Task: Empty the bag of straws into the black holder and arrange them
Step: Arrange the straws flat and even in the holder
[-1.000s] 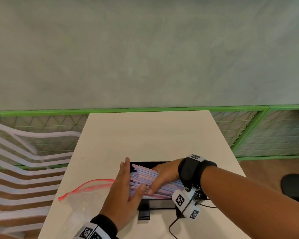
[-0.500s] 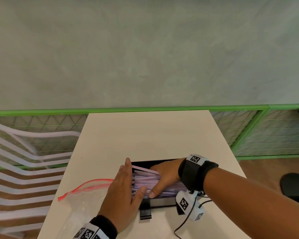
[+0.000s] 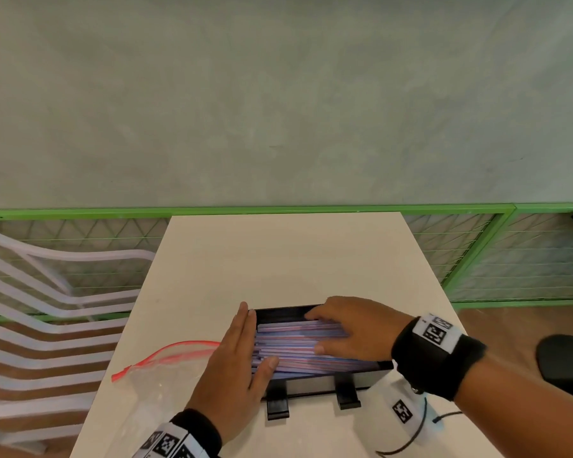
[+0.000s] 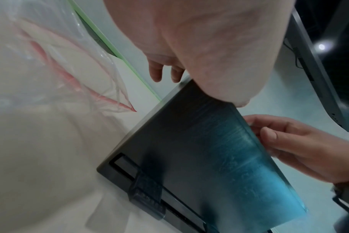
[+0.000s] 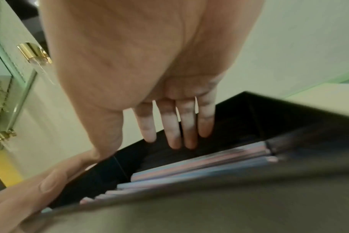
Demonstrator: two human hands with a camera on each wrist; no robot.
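Note:
Pink and blue straws (image 3: 298,345) lie side by side in the black holder (image 3: 311,386) near the table's front edge. My left hand (image 3: 257,337) stands flat against the holder's left end, with straight fingers touching the straw tips. My right hand (image 3: 323,332) lies spread on top of the straws from the right. In the right wrist view its straight fingers (image 5: 175,126) reach over the straws (image 5: 199,165) inside the holder (image 5: 269,118). The clear zip bag (image 3: 166,368) with a red seal lies flat on the table to the left, with no straws visible in it.
The holder rests on a beige table (image 3: 288,259) with a green mesh fence (image 3: 477,252) behind it. A white slatted chair (image 3: 47,309) stands at the left. A black cable (image 3: 411,438) trails from my right wrist. The left wrist view shows the holder's front wall (image 4: 189,149).
The straw bundle has gone down from my right hand's grip into the holder and lies flat. My right hand has loosened and spread over it. My left hand stays at the left end.

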